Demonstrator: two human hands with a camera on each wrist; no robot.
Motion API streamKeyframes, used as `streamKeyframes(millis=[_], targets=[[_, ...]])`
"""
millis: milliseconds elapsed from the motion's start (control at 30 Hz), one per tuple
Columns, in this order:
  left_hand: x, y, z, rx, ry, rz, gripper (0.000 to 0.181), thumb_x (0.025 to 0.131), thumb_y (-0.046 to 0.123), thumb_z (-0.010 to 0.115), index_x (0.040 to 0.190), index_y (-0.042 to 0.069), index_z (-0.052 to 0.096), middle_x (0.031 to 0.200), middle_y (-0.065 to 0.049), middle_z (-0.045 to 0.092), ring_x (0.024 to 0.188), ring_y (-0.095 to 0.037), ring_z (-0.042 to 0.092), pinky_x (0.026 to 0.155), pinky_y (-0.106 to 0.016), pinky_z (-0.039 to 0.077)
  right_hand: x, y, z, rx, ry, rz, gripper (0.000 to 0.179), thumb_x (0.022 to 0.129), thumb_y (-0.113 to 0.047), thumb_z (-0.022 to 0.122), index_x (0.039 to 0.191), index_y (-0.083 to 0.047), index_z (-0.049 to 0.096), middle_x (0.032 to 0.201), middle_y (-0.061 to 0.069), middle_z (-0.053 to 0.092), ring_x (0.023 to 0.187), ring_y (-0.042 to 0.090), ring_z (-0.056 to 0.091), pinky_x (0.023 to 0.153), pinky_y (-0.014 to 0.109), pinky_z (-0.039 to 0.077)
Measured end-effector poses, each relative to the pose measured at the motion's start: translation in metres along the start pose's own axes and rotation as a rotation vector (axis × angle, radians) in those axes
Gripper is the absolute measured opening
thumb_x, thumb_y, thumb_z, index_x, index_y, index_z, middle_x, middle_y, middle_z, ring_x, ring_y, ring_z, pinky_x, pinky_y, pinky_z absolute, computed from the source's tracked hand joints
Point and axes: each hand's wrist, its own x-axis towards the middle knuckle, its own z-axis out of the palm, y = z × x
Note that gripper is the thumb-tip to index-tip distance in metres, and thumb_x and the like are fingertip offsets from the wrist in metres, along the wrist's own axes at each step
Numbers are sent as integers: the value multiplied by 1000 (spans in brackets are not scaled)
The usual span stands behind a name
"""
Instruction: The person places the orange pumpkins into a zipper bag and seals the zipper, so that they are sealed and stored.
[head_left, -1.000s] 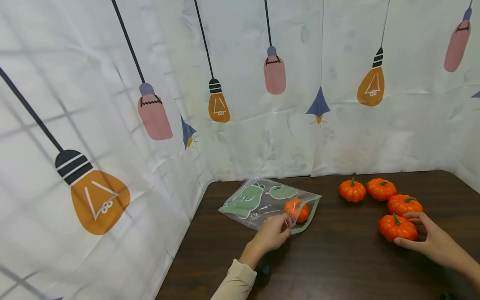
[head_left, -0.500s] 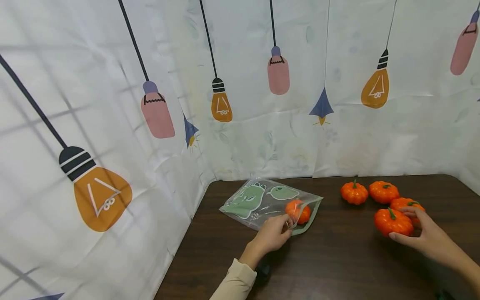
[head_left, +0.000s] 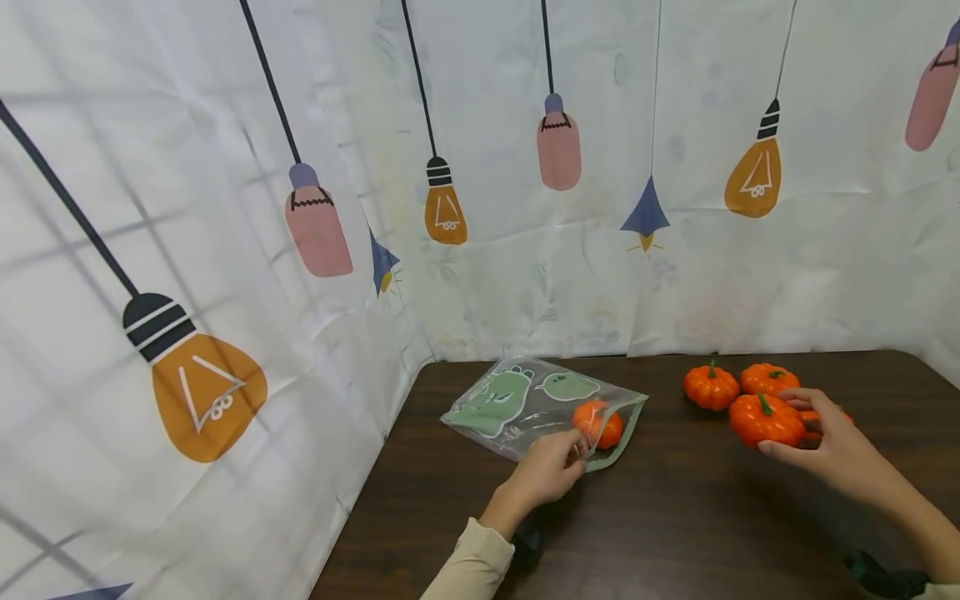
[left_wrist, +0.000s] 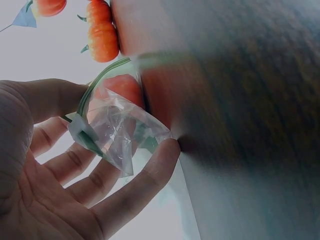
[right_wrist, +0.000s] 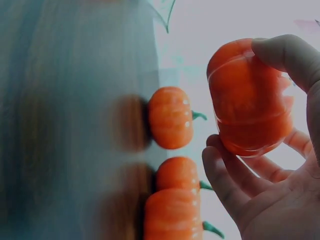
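My right hand grips a small glossy orange pumpkin with a green stem, thumb on one side and fingers on the other. In the right wrist view that pumpkin hangs above the tabletop. On the left, my left hand pinches the open edge of a clear zip bag printed with green cartoon shapes. One orange pumpkin lies inside the bag near its mouth. The left wrist view shows the thumb at the green zip strip and the fingers spread beneath the crumpled film.
Two more pumpkins, one left and one right, sit at the back of the dark wooden table. A third pumpkin is mostly hidden behind my right hand in the head view. A printed white curtain borders the table.
My right hand has lifted the nearest pumpkin off the table and carried it up and to the left. The left hand and bag have stayed in place.
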Motion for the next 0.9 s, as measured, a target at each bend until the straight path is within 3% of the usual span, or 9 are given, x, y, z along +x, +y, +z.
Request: streamKeyframes(millis=[267,333,500,567,900], targets=[[1,0,1,-5,-1,-3,11,92,12,68,99,18,63,88,7,64,74,-1,54,71,-18,46,12,-16,1,52,-12,-14,80,91,-23,78,149,1,27,147,25,37,116,49,48,72,14,48],[0,0,1,-3,1,-1,10,92,12,68,99,17,63,88,7,64,75,-1,54,71,-18,46,15,-21,3,54,-3,-23,80,91,-24,78,149,-2,28,146,22,38,116,39,49,74,13,48],[0,-1,1,-8,-3,-4,10,92,13,68,100,17,63,88,7,64,74,-1,53,71,-18,46,22,-33,9,89,-5,-46,77,92,-24,77,150,-8,28,147,20,37,107,-7,49,73,18,51],[0,-1,1,-10,-5,-7,10,93,13,68,100,17,63,87,7,63,73,-1,53,70,-18,46,24,-37,12,118,-15,-44,76,93,-24,76,150,-8,27,147,22,37,102,-17,47,73,21,53],[0,-1,2,-3,-2,-4,11,93,13,68,100,17,63,87,7,62,74,-1,52,70,-17,46,37,-53,25,196,-45,-27,78,94,-24,75,152,-6,26,148,28,39,99,-15,52,74,25,56]])
